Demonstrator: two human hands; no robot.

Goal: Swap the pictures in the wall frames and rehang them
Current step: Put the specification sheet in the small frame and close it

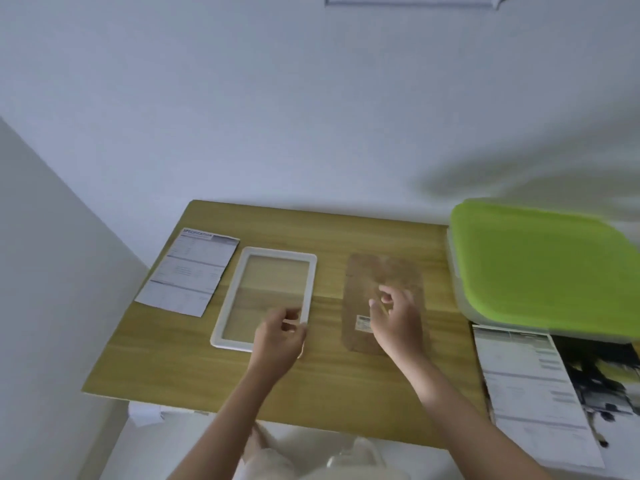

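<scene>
A white picture frame (242, 271) lies flat on the wooden table (329, 393), empty, the wood showing through its glass. My left hand (278, 337) hovers over its near right corner, fingers curled, holding nothing that I can see. To the right lies the brown backing board (384, 271) with a small label. My right hand (398, 317) is above the board's near part with fingers spread. A printed sheet (190, 271) lies left of the frame. Another frame (412, 0) hangs on the wall at the top edge.
A box with a green lid (543, 265) stands at the table's right end. Below it lie a printed sheet (530, 386) and a dark picture (602, 375). A white wall runs behind the table, and a side wall closes in on the left.
</scene>
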